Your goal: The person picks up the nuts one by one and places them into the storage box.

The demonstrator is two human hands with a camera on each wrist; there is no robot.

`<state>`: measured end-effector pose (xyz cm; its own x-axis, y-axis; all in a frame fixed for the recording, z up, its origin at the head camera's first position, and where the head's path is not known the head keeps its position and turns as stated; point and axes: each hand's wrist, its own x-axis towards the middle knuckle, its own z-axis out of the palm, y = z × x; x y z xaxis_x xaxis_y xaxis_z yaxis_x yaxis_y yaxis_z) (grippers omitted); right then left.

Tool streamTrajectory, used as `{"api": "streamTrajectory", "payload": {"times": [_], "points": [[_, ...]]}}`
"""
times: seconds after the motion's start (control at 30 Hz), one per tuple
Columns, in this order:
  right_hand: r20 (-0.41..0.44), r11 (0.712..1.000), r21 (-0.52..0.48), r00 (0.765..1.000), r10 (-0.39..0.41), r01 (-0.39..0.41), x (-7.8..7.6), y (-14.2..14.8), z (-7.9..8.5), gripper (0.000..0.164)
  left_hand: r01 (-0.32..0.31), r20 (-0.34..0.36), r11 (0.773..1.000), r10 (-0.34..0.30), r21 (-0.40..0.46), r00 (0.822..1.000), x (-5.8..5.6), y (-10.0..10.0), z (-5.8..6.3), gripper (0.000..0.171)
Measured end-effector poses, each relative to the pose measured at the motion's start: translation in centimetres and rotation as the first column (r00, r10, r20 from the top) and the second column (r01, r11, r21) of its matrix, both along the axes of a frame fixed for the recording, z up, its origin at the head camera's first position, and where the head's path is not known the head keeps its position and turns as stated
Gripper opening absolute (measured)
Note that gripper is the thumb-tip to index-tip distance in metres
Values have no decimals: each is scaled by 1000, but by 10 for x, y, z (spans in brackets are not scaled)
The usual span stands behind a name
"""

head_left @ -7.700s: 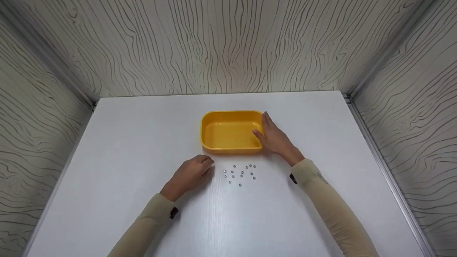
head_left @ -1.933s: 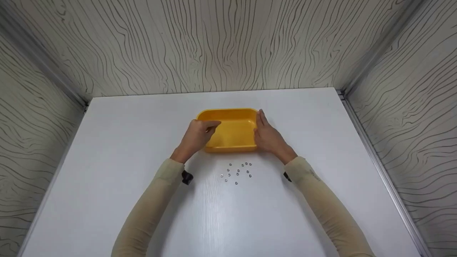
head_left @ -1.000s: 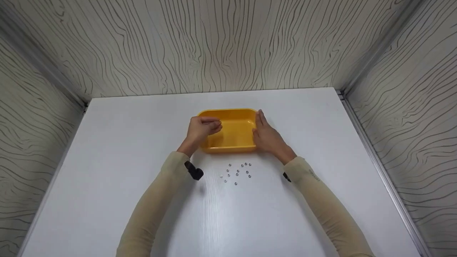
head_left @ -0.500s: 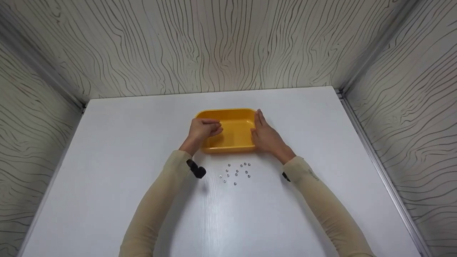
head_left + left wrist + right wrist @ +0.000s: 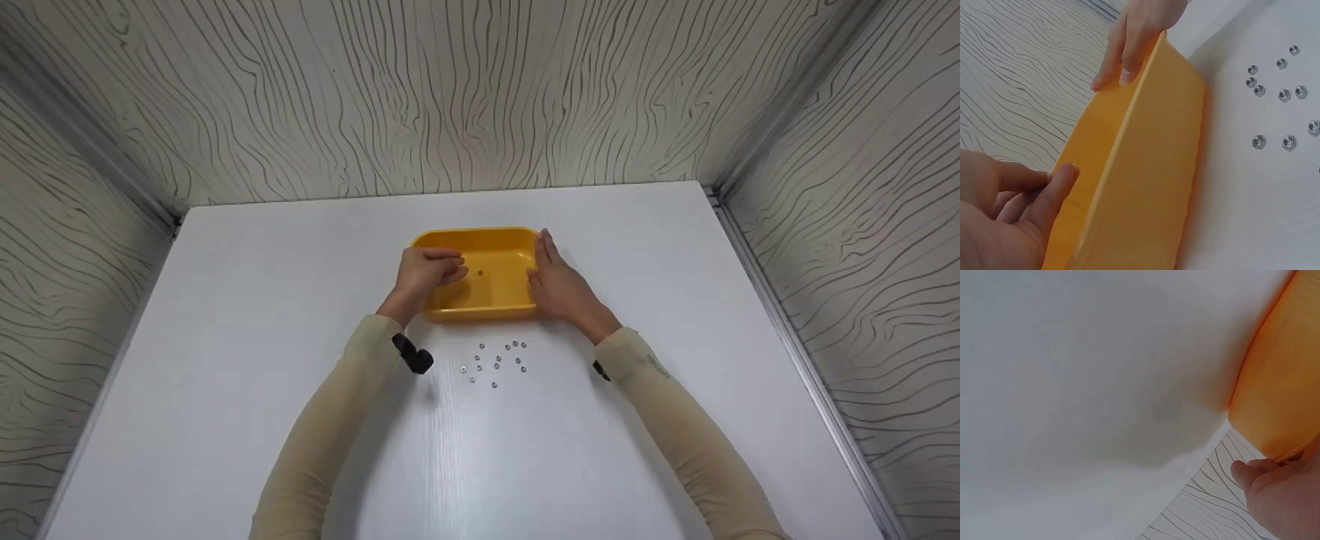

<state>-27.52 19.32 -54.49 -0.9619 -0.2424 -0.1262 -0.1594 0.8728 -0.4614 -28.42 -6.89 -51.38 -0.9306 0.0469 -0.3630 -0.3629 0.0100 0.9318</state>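
White tabletop [image 5: 187, 360] — left hand [image 5: 426, 274] relaxed, unclenched near nut [image 5: 481, 273]; right hand [image 5: 564, 289] grips yellow tray [image 5: 487, 312].

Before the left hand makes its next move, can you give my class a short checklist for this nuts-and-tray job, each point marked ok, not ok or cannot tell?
1. Right hand holds the right end of the yellow tray: ok.
2. Left hand shows no nut at its fingertips: ok.
3. Left palm empty: cannot tell, the fingers hide part of it.
4. Small nut resting on the tray's floor: cannot tell, it shows inside the tray's outline but may be in mid-air.
5. Left hand clear of the tray: not ok, it is over the left end.
6. No loose nuts on the table: not ok, several lie there.
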Motion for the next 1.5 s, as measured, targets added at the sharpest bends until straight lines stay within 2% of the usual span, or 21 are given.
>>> {"api": "streamTrajectory", "payload": {"times": [0.27,0.43,0.67,0.87,1.13,1.23,1.3,1.37,1.5], "points": [[-7,1000,7,1000,-4,4,-1,0,-1,74,-10,-6,1000,10,-2,1000,2,0,2,28],[0,1000,19,1000,-5,5,0,0,-3,74,12,-36,1000,-11,19,999,6,0,4,31],[1,1000,26,1000,-7,7,0,1,-7,74,46,-54,999,-45,5,998,15,1,10,24],[-2,1000,15,1000,4,-4,0,1,-5,75,73,-111,996,-68,43,992,23,2,14,23],[-4,1000,20,1000,4,-4,0,1,-5,76,92,-167,991,-108,-100,980,36,3,20,17],[-2,1000,24,1000,-4,4,0,1,-5,76,109,-198,974,-148,-197,969,42,3,20,17],[1,1000,23,1000,-6,6,0,1,-5,76,120,-229,954,-186,-273,956,46,3,20,17],[3,1000,23,1000,-11,11,0,1,-4,76,129,-272,930,-230,-345,934,49,3,21,18],[10,1000,11,1000,-15,15,0,1,-2,77,146,-347,879,-325,-453,880,58,4,22,17]]}}
